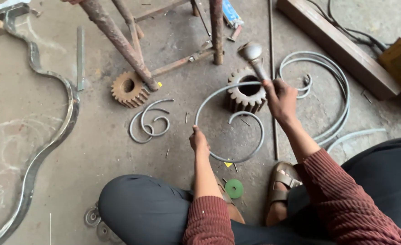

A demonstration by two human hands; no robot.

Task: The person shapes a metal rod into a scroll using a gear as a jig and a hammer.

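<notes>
My left hand (198, 139) grips the left side of a grey steel scroll (230, 121), a rod curled into a spiral. The scroll's top rests over a large rusty gear (246, 95) standing on the concrete floor. My right hand (280, 97) is closed on the handle of a hammer (253, 55), whose round metal head is raised just above the gear and the scroll. I squat over the work, knees in dark trousers, red ribbed sleeves on both arms.
A second smaller gear (128, 88) lies by a rusty stand's legs (119, 41). More finished scrolls lie left (149, 121) and right (320, 77). A wavy flat bar (51, 131) runs down the left, a thin rod (273, 68) and a wooden beam (341, 45) at the right.
</notes>
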